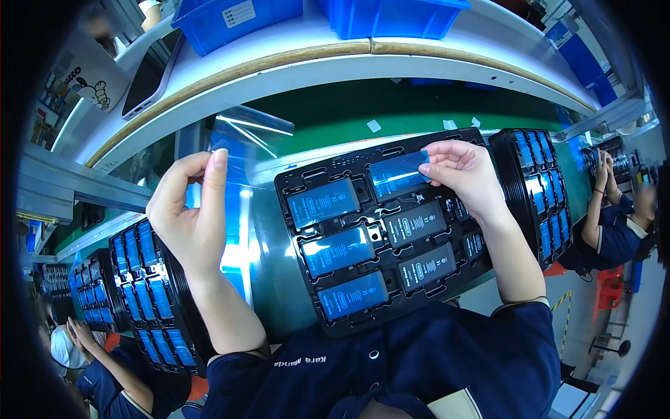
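Note:
A black plastic tray (363, 322) with flat phone batteries in its pockets lies in front of me, slightly turned. My right hand (464, 174) pinches the corner of a blue film (401, 174) that lies over the battery at the tray's far edge. Three batteries down the left side, such as the nearest one (352, 295), look glossy blue. Others, like the middle battery (417, 225), look dark grey. Left of the tray, my left hand (190, 209) is raised, thumb and forefinger pinched on a clear plastic sheet (255, 131) with bright reflections.
Stacks of similar battery trays stand at the left (150, 297) and right (537, 188). Beyond the green bench is a white shelf (293, 66) carrying blue bins (241, 24) and a phone (150, 78). Co-workers sit on both sides.

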A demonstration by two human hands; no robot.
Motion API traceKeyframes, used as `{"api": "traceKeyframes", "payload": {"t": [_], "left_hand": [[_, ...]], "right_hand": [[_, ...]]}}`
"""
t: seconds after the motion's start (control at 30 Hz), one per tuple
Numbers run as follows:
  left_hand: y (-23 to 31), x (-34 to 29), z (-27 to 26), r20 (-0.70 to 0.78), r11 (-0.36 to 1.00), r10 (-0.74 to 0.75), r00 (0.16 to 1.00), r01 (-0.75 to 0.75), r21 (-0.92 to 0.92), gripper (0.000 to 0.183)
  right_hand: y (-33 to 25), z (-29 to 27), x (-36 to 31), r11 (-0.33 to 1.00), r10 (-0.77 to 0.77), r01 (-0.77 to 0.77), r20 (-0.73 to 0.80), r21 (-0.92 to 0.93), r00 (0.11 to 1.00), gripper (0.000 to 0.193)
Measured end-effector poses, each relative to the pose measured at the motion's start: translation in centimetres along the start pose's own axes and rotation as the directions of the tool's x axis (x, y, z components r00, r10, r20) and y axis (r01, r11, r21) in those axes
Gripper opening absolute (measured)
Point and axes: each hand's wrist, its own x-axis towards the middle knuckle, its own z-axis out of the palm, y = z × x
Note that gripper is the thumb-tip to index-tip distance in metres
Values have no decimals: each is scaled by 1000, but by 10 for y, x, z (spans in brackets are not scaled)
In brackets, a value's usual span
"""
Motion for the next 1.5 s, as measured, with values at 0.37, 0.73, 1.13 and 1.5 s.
{"api": "traceKeyframes", "payload": {"t": [0.37, 0.73, 1.13, 1.5], "left_hand": [[4, 1, 2, 86, 998, 61, 994, -63, 21, 11], [5, 0, 4, 100, 999, 49, 994, -50, 8, 11], [7, 1, 2, 118, 998, 64, 991, -66, 16, 10], [24, -12, 20, 581, 742, 274, 766, 216, -635, 45]], "right_hand": [[-3, 0, -1, 996, 68, -68, 11, -55, 998, 22], [-5, 1, 0, 995, 83, -82, 14, -57, 996, 23], [-4, 5, -1, 985, 57, -56, 6, -162, 998, 23], [-12, 26, -16, 853, -332, 399, 240, -336, 912, 38]]}}
